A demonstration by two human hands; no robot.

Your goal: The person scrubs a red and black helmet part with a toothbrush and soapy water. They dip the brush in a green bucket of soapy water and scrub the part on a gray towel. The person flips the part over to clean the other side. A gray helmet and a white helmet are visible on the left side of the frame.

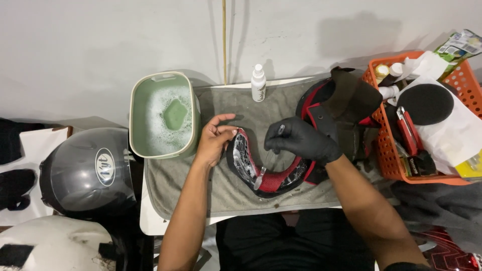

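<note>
A curved black and red helmet pad lies on a grey towel in front of me. My bare left hand rests on the pad's left end, pinning it against the towel with the fingers bent. My right hand, in a black glove, hovers over the pad's middle with its fingers pinched on something small that I cannot make out. More black and red helmet padding is piled just behind the gloved hand.
A green tub of soapy water stands at the towel's back left. A white spray bottle stands at the back. An orange basket of supplies sits right. A grey helmet and a white helmet lie left.
</note>
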